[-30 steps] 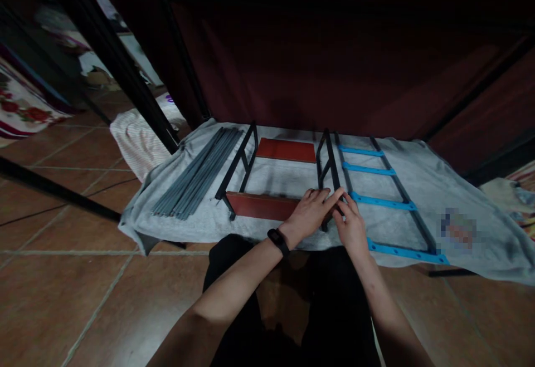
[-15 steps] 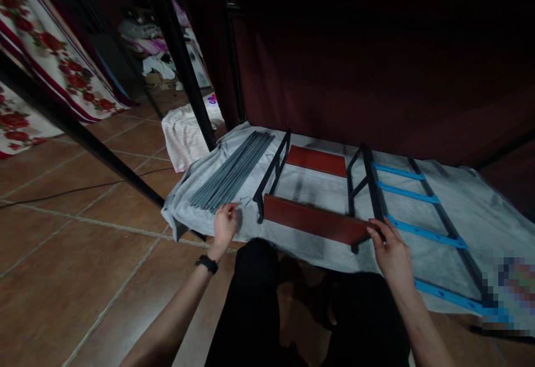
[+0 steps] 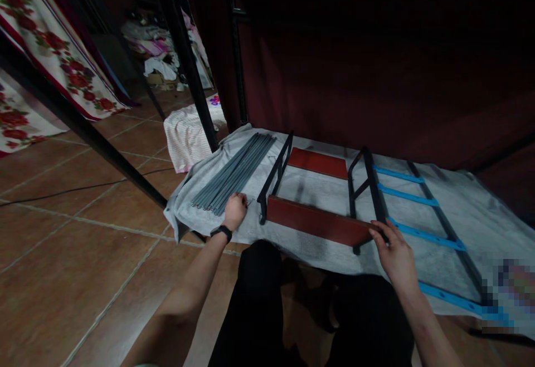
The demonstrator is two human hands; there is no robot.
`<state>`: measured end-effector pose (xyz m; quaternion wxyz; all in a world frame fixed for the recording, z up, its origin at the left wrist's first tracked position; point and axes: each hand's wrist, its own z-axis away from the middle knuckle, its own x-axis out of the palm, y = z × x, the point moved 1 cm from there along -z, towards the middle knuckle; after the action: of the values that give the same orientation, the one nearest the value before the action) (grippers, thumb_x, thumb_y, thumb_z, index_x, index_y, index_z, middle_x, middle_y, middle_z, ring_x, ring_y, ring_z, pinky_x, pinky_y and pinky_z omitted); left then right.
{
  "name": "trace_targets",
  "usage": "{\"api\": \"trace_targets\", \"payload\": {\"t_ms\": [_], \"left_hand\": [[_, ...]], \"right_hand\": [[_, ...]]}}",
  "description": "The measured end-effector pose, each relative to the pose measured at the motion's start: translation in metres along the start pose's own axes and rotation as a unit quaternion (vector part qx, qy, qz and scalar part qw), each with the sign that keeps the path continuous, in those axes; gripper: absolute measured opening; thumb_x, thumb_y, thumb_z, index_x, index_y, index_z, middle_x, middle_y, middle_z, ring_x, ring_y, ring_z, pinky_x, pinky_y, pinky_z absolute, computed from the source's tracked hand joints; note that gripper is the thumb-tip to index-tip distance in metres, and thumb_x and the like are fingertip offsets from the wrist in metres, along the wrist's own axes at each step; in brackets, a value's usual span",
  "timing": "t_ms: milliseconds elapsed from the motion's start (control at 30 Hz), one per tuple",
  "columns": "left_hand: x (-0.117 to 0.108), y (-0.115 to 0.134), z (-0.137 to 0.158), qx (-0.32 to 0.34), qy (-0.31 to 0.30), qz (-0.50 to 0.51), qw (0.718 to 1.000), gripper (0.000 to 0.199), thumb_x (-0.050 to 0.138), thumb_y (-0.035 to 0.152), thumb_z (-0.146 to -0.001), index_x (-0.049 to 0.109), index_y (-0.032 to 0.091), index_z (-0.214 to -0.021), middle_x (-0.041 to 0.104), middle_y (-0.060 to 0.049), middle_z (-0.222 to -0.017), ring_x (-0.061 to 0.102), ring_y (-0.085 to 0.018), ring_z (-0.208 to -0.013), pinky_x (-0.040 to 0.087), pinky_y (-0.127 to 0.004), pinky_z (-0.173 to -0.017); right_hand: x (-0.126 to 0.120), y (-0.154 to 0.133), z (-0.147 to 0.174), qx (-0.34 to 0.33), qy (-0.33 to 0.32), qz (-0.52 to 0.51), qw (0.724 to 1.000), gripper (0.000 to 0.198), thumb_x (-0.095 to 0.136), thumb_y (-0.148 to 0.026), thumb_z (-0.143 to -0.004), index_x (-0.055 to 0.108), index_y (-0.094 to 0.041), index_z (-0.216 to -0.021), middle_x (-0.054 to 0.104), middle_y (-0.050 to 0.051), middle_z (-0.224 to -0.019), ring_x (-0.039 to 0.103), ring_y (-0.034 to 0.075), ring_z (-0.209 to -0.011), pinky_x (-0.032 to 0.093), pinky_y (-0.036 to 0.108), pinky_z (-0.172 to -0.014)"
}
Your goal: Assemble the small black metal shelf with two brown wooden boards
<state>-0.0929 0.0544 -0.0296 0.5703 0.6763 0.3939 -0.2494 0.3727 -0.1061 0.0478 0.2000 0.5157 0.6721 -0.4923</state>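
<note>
My left hand [image 3: 236,211] rests at the front of the grey cloth with its fingers curled together; whatever they pinch is too small to make out. Beside its fingertips lie small thin metal pieces [image 3: 251,201]. Just behind it is a bundle of grey metal rods [image 3: 234,172]. My right hand [image 3: 395,250] grips the near right corner of a black metal frame [image 3: 353,205], thumb in front and fingers on top. A reddish-brown board [image 3: 313,221] spans the frame's front, its right end meeting that corner. A second red board [image 3: 318,162] lies toward the back.
Right of the frame lies a ladder-like black piece with blue crossbars [image 3: 426,233]. Black posts [image 3: 188,72] rise at the left. Grey cloth [image 3: 451,183] covers the low surface against a dark red curtain [image 3: 334,77]. A cable [image 3: 83,190] crosses the tiled floor.
My left hand has moved right and slightly away from me, to the small metal pieces, its fingers now more curled. My right hand stays on the frame's corner.
</note>
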Motion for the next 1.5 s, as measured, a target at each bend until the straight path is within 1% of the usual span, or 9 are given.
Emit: {"api": "trace_targets", "payload": {"t_ms": [167, 333, 467, 567, 633, 800, 900, 1067, 1500], "left_hand": [[-0.015, 0.016, 0.0, -0.114, 0.005, 0.207, 0.972, 0.009, 0.059, 0.01, -0.067, 0.056, 0.016, -0.061, 0.059, -0.002, -0.062, 0.054, -0.014, -0.061, 0.042, -0.027, -0.064], [-0.051, 0.044, 0.038, -0.213, 0.001, 0.514, 0.831, 0.026, 0.078, 0.029, -0.061, 0.062, 0.013, -0.075, 0.066, -0.003, -0.068, 0.061, -0.013, -0.062, 0.048, -0.024, -0.06], [-0.094, 0.094, 0.078, -0.191, -0.048, 0.578, 0.792, 0.037, 0.084, 0.034, -0.061, 0.067, 0.014, -0.087, 0.072, -0.008, -0.084, 0.067, -0.016, -0.073, 0.052, -0.025, -0.061], [-0.102, 0.151, 0.096, -0.14, -0.096, 0.574, 0.801, 0.031, 0.082, 0.034, -0.067, 0.067, 0.016, -0.088, 0.073, -0.008, -0.088, 0.068, -0.018, -0.08, 0.054, -0.027, -0.066], [-0.089, 0.195, 0.099, -0.076, -0.108, 0.553, 0.823, 0.025, 0.078, 0.034, -0.072, 0.067, 0.017, -0.087, 0.073, -0.007, -0.091, 0.068, -0.018, -0.085, 0.054, -0.028, -0.073], [-0.013, 0.304, 0.1, 0.152, -0.161, 0.441, 0.87, 0.007, 0.068, 0.025, -0.08, 0.067, 0.018, -0.078, 0.069, -0.007, -0.103, 0.064, -0.019, -0.1, 0.049, -0.032, -0.092], [0.028, 0.34, 0.1, 0.209, -0.14, 0.372, 0.894, 0.004, 0.064, 0.016, -0.081, 0.066, 0.019, -0.078, 0.068, -0.007, -0.1, 0.063, -0.018, -0.098, 0.047, -0.033, -0.094], [0.06, 0.348, 0.099, 0.213, -0.132, 0.303, 0.92, 0.008, 0.061, 0.012, -0.081, 0.065, 0.019, -0.08, 0.066, -0.004, -0.091, 0.063, -0.017, -0.089, 0.049, -0.032, -0.086], [0.069, 0.352, 0.101, 0.229, -0.133, 0.292, 0.919, 0.003, 0.065, 0.018, -0.079, 0.067, 0.02, -0.078, 0.067, -0.003, -0.091, 0.064, -0.017, -0.09, 0.05, -0.031, -0.087]], "right_hand": [[0.002, 0.0, 0.0, -0.004, 0.007, -0.015, 1.0, 0.05, 0.044, -0.057, -0.094, 0.068, -0.021, -0.12, 0.056, 0.014, -0.139, 0.055, 0.031, -0.126, 0.045, 0.047, -0.104], [0.002, -0.002, -0.001, -0.003, 0.004, -0.032, 0.999, 0.05, 0.045, -0.056, -0.093, 0.068, -0.022, -0.12, 0.056, 0.014, -0.138, 0.056, 0.031, -0.125, 0.046, 0.049, -0.103], [0.002, -0.006, -0.002, 0.004, 0.008, -0.054, 0.999, 0.047, 0.045, -0.053, -0.094, 0.068, -0.021, -0.12, 0.056, 0.015, -0.138, 0.055, 0.031, -0.126, 0.046, 0.05, -0.104], [0.002, -0.012, -0.002, 0.01, 0.009, -0.072, 0.997, 0.043, 0.046, -0.048, -0.094, 0.068, -0.021, -0.121, 0.056, 0.014, -0.138, 0.054, 0.031, -0.127, 0.045, 0.05, -0.105], [0.001, -0.016, -0.002, 0.015, 0.009, -0.086, 0.996, 0.04, 0.047, -0.043, -0.094, 0.067, -0.022, -0.122, 0.054, 0.014, -0.14, 0.055, 0.03, -0.127, 0.046, 0.048, -0.106], [0.0, -0.022, -0.003, 0.043, 0.004, -0.117, 0.992, 0.036, 0.048, -0.029, -0.093, 0.065, -0.024, -0.124, 0.05, 0.011, -0.145, 0.054, 0.028, -0.128, 0.043, 0.046, -0.109], [0.0, -0.023, -0.003, 0.06, -0.002, -0.145, 0.988, 0.041, 0.045, -0.019, -0.09, 0.064, -0.024, -0.126, 0.047, 0.009, -0.148, 0.052, 0.028, -0.13, 0.042, 0.045, -0.111], [0.004, -0.022, 0.0, 0.065, 0.007, -0.203, 0.977, 0.051, 0.046, -0.011, -0.084, 0.06, -0.024, -0.131, 0.046, 0.008, -0.149, 0.047, 0.026, -0.135, 0.039, 0.044, -0.114], [0.021, -0.032, 0.0, 0.168, 0.12, -0.365, 0.908, 0.021, 0.054, -0.028, -0.088, 0.066, -0.024, -0.103, 0.059, 0.008, -0.134, 0.05, 0.022, -0.13, 0.037, 0.043, -0.113]]}}
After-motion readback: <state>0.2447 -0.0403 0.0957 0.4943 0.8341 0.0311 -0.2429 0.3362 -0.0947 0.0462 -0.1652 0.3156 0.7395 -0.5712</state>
